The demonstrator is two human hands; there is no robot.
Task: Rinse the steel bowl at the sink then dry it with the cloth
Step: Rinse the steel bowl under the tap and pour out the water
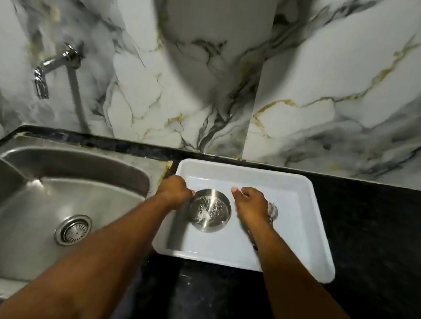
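A small round steel bowl (209, 210) with white specks and residue inside stands in a white tray (306, 198) on the black counter. My left hand (174, 190) is curled against the bowl's left rim, fingertips touching it. My right hand (250, 204) hovers just right of the bowl, thumb pointing toward its rim, fingers bent down. A grey striped cloth (273, 211) lies in the tray under my right hand and wrist, mostly hidden. I cannot see whether that hand grips it.
A steel sink (37, 203) with a round drain (73, 229) lies left of the tray. A chrome tap (53, 66) juts from the marble wall above the sink's far left. Black counter (379, 248) extends to the right and in front.
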